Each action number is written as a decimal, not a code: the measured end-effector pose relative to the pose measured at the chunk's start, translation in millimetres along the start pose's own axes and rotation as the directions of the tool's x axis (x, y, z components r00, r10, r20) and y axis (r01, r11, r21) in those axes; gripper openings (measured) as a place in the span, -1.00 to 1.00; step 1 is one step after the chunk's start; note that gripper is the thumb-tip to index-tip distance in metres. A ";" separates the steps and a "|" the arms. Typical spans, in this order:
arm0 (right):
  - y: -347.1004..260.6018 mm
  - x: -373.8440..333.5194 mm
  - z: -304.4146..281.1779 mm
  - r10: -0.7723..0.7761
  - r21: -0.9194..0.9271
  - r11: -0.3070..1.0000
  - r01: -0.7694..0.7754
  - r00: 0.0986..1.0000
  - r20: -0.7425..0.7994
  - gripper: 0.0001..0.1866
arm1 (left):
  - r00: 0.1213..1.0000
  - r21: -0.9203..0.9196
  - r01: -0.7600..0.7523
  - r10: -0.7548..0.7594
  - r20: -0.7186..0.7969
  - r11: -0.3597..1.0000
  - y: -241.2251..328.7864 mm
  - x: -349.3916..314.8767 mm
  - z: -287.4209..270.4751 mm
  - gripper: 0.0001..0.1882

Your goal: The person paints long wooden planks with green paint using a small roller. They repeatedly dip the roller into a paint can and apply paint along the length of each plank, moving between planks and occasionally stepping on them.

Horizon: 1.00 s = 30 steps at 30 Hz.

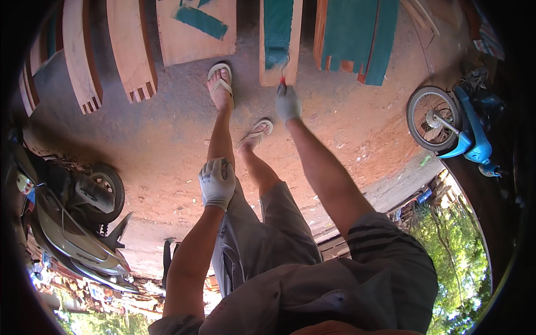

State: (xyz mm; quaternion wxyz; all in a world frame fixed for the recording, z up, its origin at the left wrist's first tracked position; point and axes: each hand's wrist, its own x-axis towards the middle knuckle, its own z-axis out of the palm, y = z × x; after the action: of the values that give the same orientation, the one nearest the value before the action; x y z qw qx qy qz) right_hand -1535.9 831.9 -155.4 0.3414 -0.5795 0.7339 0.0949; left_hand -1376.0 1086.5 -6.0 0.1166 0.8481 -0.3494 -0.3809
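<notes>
Paint roller (pixel 282 81), upper center of the frame, is clasped in the right hand (pixel 288 104) over a partly green board (pixel 279 30). Mid-frame, the left hand (pixel 217 183) curls beside the left leg (pixel 221 134); whether it grips anything, I cannot tell.

Right hand (pixel 288 104) in a pale glove, gripping a red-handled paint roller (pixel 283 81) at the lower end of a narrow board (pixel 279 28); green coat down its middle, bare wood along edges and end. Left hand (pixel 218 183), gloved, fingers curled, by the left knee. Bare planks (pixel 131 44) leftward; mostly green panel (pixel 349 33) to the right. Dark motorbike (pixel 78 223) left, blue motorbike (pixel 474 148) right.
</notes>
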 end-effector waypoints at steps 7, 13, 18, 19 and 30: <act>92.8 -94.5 12.9 0.118 -0.014 0.993 -0.117 0.987 0.107 -0.50 | 0.999 0.016 -0.042 0.042 -0.019 0.999 2.3 -3.0 8.3 -0.81; 18.3 9.9 -42.2 -0.297 0.024 0.953 0.304 0.944 -0.145 -0.55 | 0.998 0.018 -0.068 0.068 -0.013 0.998 16.7 13.6 -3.6 -0.81; -103.6 180.4 -78.1 -0.233 0.062 0.963 0.264 0.921 -0.312 -0.45 | 0.996 0.062 -0.082 0.079 0.047 0.995 13.8 32.0 -9.8 -0.79; -112.2 203.1 -80.9 -0.253 0.040 0.959 0.280 0.913 -0.320 -0.43 | 0.994 0.072 -0.083 0.078 0.080 0.994 12.3 34.3 -11.0 -0.79; 61.1 -6.3 -13.2 0.159 0.003 0.987 -0.161 0.979 0.127 -0.40 | 0.995 0.118 -0.093 0.089 0.040 0.989 22.3 29.7 -12.1 -0.77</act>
State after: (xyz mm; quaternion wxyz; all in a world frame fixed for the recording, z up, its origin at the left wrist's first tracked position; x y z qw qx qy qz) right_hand -1596.4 848.8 -157.4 0.3822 -0.5092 0.7556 0.1538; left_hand -1364.6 1049.2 -4.2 0.0769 0.8300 -0.4120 -0.3681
